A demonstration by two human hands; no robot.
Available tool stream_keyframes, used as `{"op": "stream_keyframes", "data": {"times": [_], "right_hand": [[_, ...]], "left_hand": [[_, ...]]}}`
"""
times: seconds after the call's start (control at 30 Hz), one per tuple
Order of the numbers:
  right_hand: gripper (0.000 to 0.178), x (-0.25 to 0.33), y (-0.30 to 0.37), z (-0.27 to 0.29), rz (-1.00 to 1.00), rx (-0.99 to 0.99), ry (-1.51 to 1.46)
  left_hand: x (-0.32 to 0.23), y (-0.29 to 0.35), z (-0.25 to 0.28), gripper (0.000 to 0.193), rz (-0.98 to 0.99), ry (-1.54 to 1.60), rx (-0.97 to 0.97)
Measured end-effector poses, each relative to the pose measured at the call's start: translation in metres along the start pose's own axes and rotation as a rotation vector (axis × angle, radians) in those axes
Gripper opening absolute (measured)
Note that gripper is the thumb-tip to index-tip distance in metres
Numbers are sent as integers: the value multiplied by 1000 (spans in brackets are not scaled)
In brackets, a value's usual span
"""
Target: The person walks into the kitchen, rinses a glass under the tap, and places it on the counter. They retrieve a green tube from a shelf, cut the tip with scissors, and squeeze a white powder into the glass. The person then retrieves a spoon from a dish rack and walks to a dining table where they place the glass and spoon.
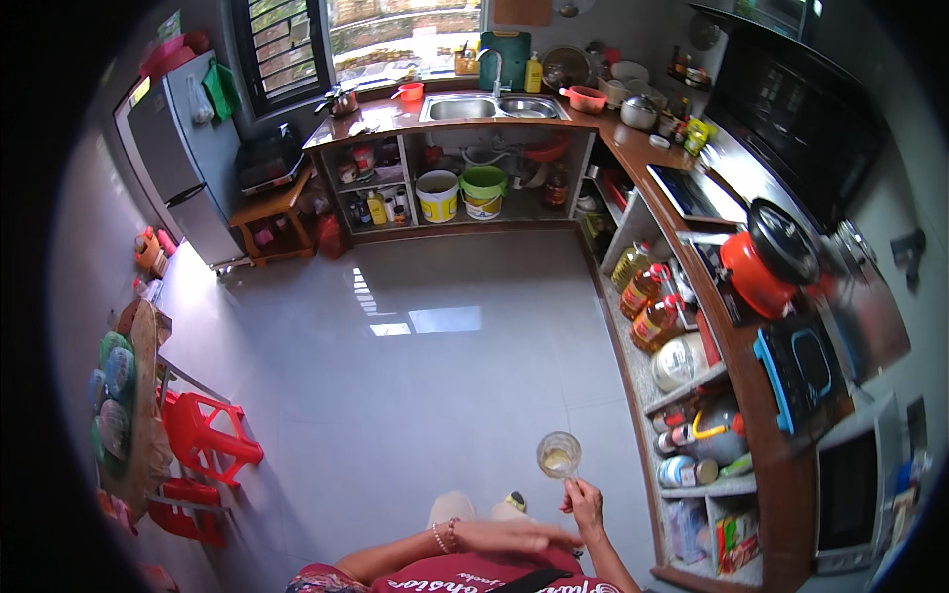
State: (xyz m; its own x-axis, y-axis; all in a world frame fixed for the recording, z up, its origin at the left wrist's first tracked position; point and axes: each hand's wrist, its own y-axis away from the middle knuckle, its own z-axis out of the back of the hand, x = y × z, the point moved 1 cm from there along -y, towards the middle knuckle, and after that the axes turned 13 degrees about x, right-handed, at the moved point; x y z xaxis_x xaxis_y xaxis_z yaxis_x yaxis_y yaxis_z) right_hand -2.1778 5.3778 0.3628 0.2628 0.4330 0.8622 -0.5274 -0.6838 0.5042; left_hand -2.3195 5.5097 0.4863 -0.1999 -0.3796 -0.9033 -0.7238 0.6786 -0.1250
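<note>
My right hand (pixel 584 507) is closed around the handle of a small round see-through utensil (pixel 560 441), held out over the floor at lower right. Something pale lies at the bottom of it; whether it is a glass cup or a fine strainer is not clear. Flat and stretched out, my left hand (pixel 506 537) crosses in front of my red shirt (pixel 465 575), its fingertips close to my right wrist. It holds nothing, and bead bracelets circle that wrist.
Along my right runs a brown counter (pixel 727 336) with oil bottles (pixel 647 296) on the shelf below. A red pot (pixel 756 272) stands on the stove. The sink (pixel 465 109) is far ahead. Red stools (pixel 210 435) and a table (pixel 145 395) are at left.
</note>
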Motion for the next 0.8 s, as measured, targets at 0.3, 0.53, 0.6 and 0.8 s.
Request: {"op": "stream_keyframes", "data": {"times": [0.3,0.53,0.6,0.8], "right_hand": [[32,159,-270,-24,90,176,91],[31,246,-432,-24,44,93,4],[30,273,-476,-20,59,48,3],[29,370,-616,-6,125,1,-55]], "left_hand": [[-103,40,225,68,-192,-146,173],[-199,116,444,48,-47,324,-63],[-212,132,509,48,65,87,-435],[-251,150,709,55,150,77,-884]]}}
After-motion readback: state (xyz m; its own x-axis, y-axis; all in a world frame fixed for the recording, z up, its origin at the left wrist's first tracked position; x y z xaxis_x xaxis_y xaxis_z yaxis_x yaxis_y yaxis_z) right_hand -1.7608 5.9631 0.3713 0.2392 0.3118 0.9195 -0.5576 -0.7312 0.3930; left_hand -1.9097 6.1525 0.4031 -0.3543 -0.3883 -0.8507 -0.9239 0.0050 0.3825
